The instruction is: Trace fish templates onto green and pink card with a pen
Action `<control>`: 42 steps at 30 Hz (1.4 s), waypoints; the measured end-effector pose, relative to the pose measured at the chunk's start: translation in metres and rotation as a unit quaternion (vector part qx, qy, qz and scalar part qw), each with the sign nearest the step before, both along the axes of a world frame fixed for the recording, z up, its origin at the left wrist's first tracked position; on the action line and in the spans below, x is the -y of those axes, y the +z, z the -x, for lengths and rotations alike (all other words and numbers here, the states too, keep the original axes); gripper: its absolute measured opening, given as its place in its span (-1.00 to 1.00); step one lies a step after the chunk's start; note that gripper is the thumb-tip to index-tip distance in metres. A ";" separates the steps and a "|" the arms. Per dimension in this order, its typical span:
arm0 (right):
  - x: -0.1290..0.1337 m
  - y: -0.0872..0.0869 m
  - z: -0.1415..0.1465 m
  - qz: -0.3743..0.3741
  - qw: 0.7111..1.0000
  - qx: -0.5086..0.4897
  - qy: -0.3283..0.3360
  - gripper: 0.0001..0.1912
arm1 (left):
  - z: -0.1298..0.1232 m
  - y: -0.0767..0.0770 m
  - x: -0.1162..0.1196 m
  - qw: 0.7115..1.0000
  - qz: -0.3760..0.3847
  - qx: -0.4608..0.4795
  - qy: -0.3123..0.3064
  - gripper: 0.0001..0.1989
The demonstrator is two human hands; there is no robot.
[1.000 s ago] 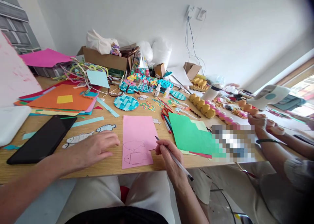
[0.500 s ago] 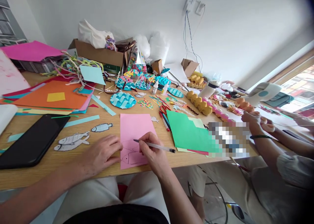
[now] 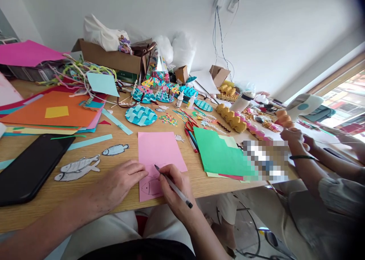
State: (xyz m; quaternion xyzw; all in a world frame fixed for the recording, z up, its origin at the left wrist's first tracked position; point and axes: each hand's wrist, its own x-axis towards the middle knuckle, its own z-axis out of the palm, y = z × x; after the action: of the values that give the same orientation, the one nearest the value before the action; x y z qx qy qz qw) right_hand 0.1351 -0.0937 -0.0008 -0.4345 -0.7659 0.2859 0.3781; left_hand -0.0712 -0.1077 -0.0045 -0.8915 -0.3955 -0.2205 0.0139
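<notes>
A pink sheet of paper (image 3: 157, 148) lies at the table's near edge, with a fish outline drawn on its lower part. My right hand (image 3: 178, 189) grips a pen (image 3: 177, 189), its tip at the paper just above the drawn fish. Lying flat, my left hand (image 3: 122, 182) rests on the table with its fingertips on the sheet's left edge. Left of that hand are white paper fish cutouts (image 3: 76, 168) and a smaller blue-grey fish cutout (image 3: 115, 149). Part of the drawing is hidden by my right hand.
A black phone (image 3: 35, 165) and stacked coloured paper (image 3: 31, 111) are at the left. Green paper (image 3: 222, 153), pens and scissors (image 3: 191, 127) lie right of the sheet. Woven blue paper ovals (image 3: 141, 115) and glue bottles (image 3: 179, 99) stand behind. Another person's hands (image 3: 293, 136) work at the right.
The pen has tilted, its back end swinging down and left. My left fingers reach further over the sheet's edge. The view has shifted slightly.
</notes>
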 end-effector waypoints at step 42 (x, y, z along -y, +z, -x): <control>-0.001 -0.005 0.001 -0.063 0.996 0.053 0.035 -0.86 | -0.004 -0.025 0.009 0.999 -0.004 -0.036 0.038 -0.51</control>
State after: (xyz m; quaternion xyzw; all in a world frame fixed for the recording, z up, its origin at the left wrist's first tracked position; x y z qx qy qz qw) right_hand 0.1339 -0.0929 -0.0058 -0.3977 -0.8159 0.2267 0.3532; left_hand -0.0674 -0.1170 -0.0290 -0.8834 -0.4272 -0.1886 0.0399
